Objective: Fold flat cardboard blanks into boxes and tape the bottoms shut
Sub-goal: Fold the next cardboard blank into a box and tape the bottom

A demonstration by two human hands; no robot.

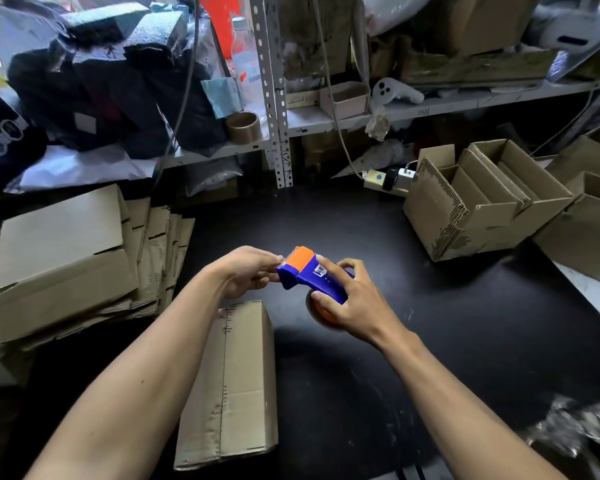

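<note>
Tape dispenser (pixel 312 277) is sitting in your right hand (pixel 354 303), which is gripping the blue body with the fingers curled around it, above the dark surface (pixel 378 237). Your left hand (pixel 246 271) is pinching at the orange front end, most likely the loose end of the tape; the tape itself is too thin to see. The folded box (pixel 232 386) is lying on the surface just below your left forearm, with its seam facing up and no tape visible on it.

The dispenser is looking light and stiff, made of hard plastic, so a firm grip on the body is enough. Its cutting edge at the front is probably sharp, so you should be keeping the fingertips on the tape only. The box is light, stiff on the panels but soft at the creases; I think you should be holding it on the flaps beside the seam.

For moving, the middle of the surface is giving you open room. The stack of flat blanks (pixel 84 258) is lying to the left, the finished boxes (pixel 482 202) are standing to the right, and the shelf (pixel 361 116) is limiting you at the back.
</note>
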